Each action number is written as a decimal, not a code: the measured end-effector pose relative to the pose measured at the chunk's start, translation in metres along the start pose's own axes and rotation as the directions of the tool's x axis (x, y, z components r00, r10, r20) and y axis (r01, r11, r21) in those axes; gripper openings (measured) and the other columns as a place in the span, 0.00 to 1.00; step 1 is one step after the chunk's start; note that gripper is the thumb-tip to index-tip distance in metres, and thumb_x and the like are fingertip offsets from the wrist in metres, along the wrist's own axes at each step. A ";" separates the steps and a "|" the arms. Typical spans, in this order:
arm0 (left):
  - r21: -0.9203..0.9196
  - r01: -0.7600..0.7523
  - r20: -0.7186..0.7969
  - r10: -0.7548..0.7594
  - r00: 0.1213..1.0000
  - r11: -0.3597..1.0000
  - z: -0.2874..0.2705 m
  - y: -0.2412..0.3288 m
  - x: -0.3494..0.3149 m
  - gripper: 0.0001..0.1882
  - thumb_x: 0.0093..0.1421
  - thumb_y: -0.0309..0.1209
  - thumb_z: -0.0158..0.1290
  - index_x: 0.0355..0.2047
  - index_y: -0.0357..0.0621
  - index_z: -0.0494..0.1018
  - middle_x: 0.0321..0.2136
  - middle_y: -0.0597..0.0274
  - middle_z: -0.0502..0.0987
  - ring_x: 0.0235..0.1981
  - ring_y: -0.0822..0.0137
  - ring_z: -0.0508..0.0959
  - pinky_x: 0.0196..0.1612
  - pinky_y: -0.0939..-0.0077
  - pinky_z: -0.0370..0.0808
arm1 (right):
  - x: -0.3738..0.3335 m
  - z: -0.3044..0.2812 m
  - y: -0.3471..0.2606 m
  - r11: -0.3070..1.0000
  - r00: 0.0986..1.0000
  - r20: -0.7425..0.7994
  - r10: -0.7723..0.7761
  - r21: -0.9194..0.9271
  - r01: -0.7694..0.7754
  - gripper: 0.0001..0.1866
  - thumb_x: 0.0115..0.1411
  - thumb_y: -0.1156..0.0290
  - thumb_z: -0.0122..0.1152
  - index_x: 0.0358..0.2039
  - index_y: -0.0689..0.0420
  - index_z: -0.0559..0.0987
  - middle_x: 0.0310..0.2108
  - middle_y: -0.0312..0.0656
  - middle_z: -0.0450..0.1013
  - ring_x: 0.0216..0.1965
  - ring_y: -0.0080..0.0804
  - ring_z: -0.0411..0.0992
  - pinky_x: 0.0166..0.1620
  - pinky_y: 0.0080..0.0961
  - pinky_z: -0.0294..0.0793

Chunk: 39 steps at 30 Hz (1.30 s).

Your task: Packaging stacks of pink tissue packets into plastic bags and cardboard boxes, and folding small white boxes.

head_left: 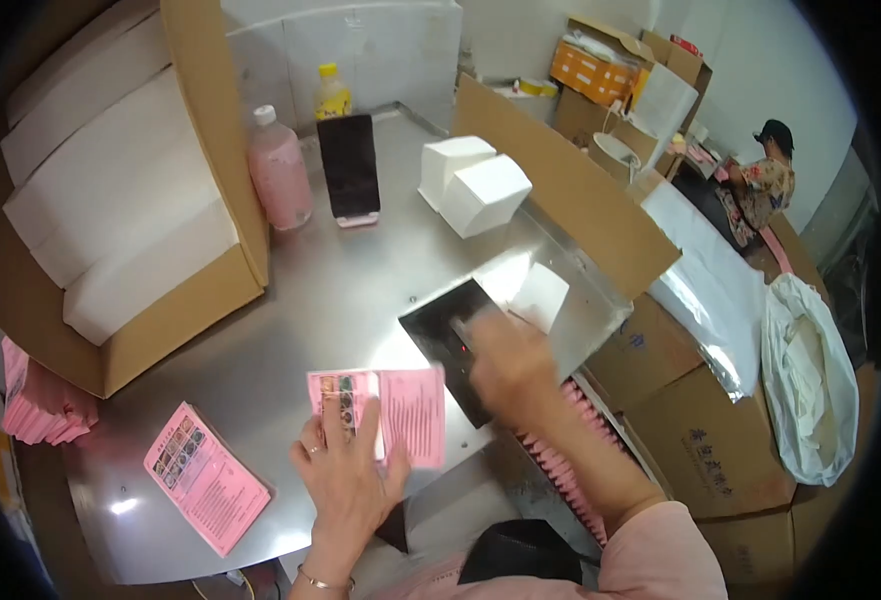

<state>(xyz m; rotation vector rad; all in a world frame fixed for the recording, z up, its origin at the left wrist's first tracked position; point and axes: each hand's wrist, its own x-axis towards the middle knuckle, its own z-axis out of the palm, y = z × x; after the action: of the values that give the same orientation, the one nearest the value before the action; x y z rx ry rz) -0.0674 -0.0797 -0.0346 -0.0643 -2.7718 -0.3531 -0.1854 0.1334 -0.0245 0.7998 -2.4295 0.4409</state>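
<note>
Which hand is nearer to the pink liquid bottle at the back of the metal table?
Left. The left hand presses on a pink leaflet at the near edge, below the pink bottle. The right hand is blurred over the dark plate, farther right of the bottle.

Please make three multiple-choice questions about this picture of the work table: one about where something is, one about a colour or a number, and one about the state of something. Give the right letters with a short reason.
1. Where does the dark phone stand?
A. in the cardboard box
B. between the pink bottle and the white boxes
C. on the floor

2. What colour is the leaflet lying alone at the table's near left?
A. pink
B. green
C. blue

3. What is the left hand doing?
A. hanging free
B. holding a bottle
C. pressing a pink leaflet onto the metal table

Answers: 1 B, it stands upright on the table between them. 2 A, the sheet is pink with small pictures. 3 C, its fingers lie flat on the leaflet, while the blurred right hand is over a dark plate.
</note>
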 end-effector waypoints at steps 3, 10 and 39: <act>0.022 0.010 -0.059 -0.009 0.998 1.000 -0.004 0.012 0.008 0.30 0.51 0.50 0.59 0.52 0.50 0.75 0.55 0.37 0.67 0.43 0.46 0.67 0.48 0.51 0.61 | -0.018 -0.008 0.063 0.937 0.978 -0.103 0.180 -0.285 -0.202 0.19 0.51 0.62 0.68 0.39 0.60 0.76 0.38 0.47 0.69 0.44 0.45 0.68 0.44 0.42 0.68; 0.064 -0.044 -0.030 0.046 0.999 0.997 -0.010 0.013 0.014 0.28 0.52 0.51 0.60 0.47 0.48 0.75 0.50 0.45 0.68 0.46 0.46 0.66 0.46 0.50 0.60 | -0.005 0.012 0.109 0.899 0.901 -0.043 0.431 0.100 -0.425 0.09 0.55 0.71 0.62 0.22 0.62 0.77 0.32 0.43 0.73 0.35 0.44 0.70 0.36 0.38 0.69; -0.137 -0.029 -0.080 0.018 0.997 0.990 0.000 0.019 0.010 0.21 0.52 0.42 0.63 0.39 0.40 0.73 0.41 0.46 0.69 0.39 0.50 0.67 0.42 0.57 0.63 | 0.154 0.043 0.123 0.948 0.977 -0.149 0.150 -0.259 -0.185 0.13 0.61 0.64 0.57 0.29 0.58 0.84 0.33 0.47 0.71 0.41 0.44 0.69 0.40 0.43 0.69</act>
<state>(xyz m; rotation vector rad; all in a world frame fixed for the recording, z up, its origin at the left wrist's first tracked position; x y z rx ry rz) -0.0754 -0.0619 -0.0264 -0.1142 -2.6634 -0.5295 -0.3828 0.1398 0.0141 0.4356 -2.3789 0.2054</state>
